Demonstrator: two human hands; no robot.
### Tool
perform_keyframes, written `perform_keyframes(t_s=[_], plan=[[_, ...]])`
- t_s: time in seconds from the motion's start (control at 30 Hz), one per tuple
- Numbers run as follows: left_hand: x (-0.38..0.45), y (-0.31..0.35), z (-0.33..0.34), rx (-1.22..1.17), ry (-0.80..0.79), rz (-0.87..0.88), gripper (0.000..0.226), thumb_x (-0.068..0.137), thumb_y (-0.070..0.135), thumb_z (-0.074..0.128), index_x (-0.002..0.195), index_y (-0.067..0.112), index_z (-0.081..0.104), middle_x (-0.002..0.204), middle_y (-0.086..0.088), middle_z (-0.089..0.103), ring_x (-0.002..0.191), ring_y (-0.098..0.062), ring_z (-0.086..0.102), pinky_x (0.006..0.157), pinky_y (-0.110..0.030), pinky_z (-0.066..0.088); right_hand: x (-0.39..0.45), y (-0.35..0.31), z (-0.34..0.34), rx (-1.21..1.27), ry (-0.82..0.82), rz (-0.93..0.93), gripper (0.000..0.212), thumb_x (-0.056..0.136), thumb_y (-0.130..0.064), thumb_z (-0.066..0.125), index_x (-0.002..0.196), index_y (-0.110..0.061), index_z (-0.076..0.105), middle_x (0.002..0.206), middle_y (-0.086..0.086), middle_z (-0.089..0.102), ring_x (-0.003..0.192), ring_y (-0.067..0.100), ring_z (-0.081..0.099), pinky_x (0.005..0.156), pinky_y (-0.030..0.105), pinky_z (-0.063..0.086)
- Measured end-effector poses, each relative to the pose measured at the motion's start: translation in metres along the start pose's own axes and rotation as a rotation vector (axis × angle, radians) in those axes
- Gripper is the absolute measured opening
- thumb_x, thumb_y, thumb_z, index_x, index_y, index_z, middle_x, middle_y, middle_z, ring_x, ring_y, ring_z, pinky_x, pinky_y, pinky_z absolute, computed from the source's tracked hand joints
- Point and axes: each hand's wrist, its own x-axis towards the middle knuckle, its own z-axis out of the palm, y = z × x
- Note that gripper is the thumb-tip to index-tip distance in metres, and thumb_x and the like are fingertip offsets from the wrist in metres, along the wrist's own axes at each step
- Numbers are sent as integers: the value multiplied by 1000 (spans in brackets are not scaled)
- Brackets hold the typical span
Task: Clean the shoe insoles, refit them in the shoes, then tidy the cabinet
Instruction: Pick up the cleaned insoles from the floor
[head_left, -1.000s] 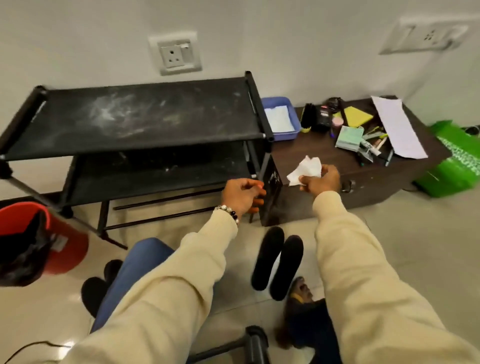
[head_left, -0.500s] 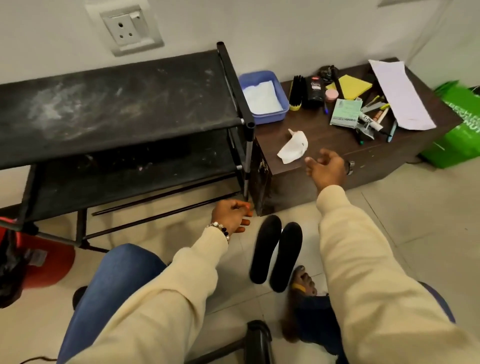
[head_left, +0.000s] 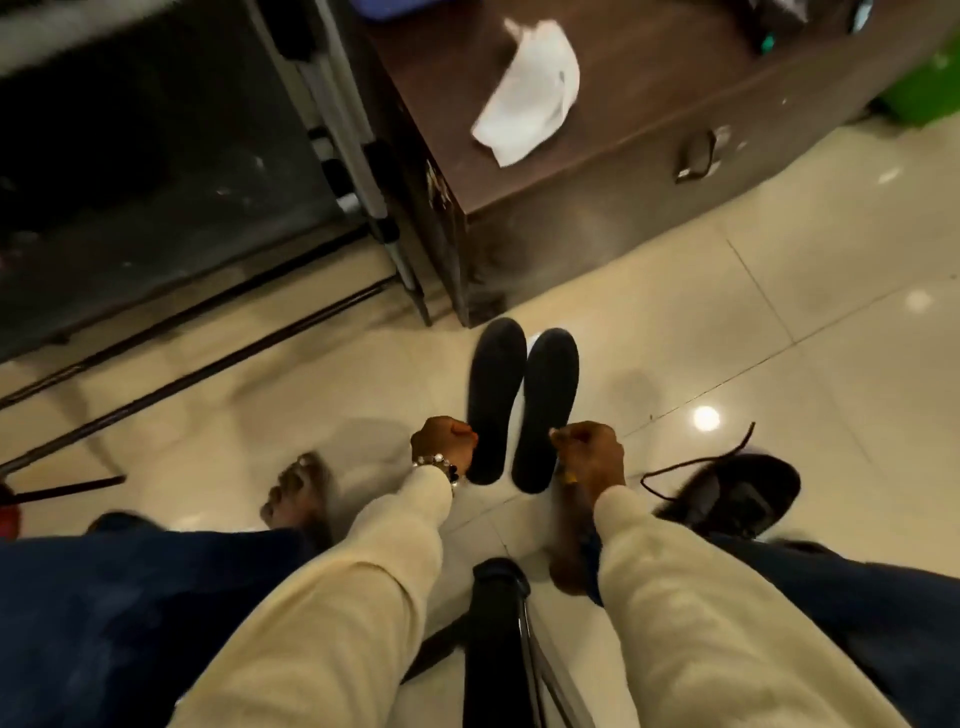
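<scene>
Two black insoles lie side by side on the tiled floor, the left insole (head_left: 496, 395) and the right insole (head_left: 550, 405). My left hand (head_left: 441, 444) is curled on the left insole's outer edge near the heel. My right hand (head_left: 589, 452) is curled on the right insole's outer edge. Both insoles rest flat on the floor. A black shoe (head_left: 727, 499) with a loose lace lies on the floor to the right of my right hand. A crumpled white tissue (head_left: 530, 88) lies on top of the brown cabinet (head_left: 597, 218).
A black shoe rack (head_left: 156, 171) stands at the left, against the cabinet's side. My bare foot (head_left: 298, 493) rests left of my left hand. A black chair base (head_left: 498, 623) is between my knees. A green bag (head_left: 924, 88) shows at the far right.
My right hand let go of the tissue on the cabinet top. Both hands dropped to the insoles on the floor, and the view tilted down.
</scene>
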Motion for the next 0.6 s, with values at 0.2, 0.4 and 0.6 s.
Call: perform_keyframes(t_s=[0.2, 0.4, 0.6], plan=[[74, -21, 55, 204, -27, -73, 54, 88, 33, 66, 131, 5, 49, 131, -17, 55, 121, -34, 50, 100, -38, 41, 47, 41, 44, -661, 125, -106, 67, 73, -68, 48, 120, -21, 45, 124, 8, 53, 113, 36, 52, 93, 54, 44], [100, -37, 99, 456, 168, -61, 79, 79, 45, 72, 135, 6, 33, 131, -17, 49, 120, -37, 49, 96, -47, 45, 71, 26, 90, -738, 180, -29, 71, 95, -48, 45, 143, 1, 28, 146, 25, 34, 136, 41, 30, 110, 48, 28], [110, -43, 107, 199, 132, -89, 66, 76, 26, 78, 128, 10, 40, 121, -18, 58, 111, -39, 56, 92, -49, 50, 80, 20, 101, -574, 204, 111, 88, 87, -43, 62, 145, 7, 18, 147, 27, 26, 138, 39, 25, 111, 41, 28]])
